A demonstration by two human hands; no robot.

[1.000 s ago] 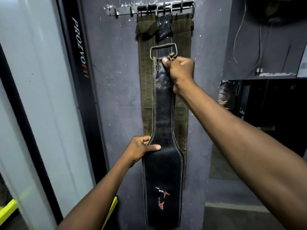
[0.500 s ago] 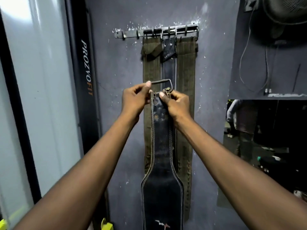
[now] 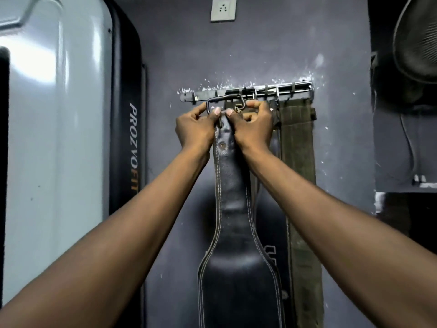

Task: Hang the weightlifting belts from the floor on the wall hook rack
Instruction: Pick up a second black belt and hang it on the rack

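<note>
Grey wall (image 3: 179, 55), hook rack (image 3: 203, 95), black belt (image 3: 233, 185) in both hands' grip.

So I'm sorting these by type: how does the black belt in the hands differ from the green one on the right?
The black leather belt is smooth, stitched and flared; the olive fabric belt is matte and straight. The black one is held at its buckle, the olive already hangs from the hook rack. Both hang vertically.

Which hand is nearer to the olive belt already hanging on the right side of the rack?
The right hand: it grips the black belt just left of the olive belt. The left hand holds the buckle further left, beyond the right hand.
</note>
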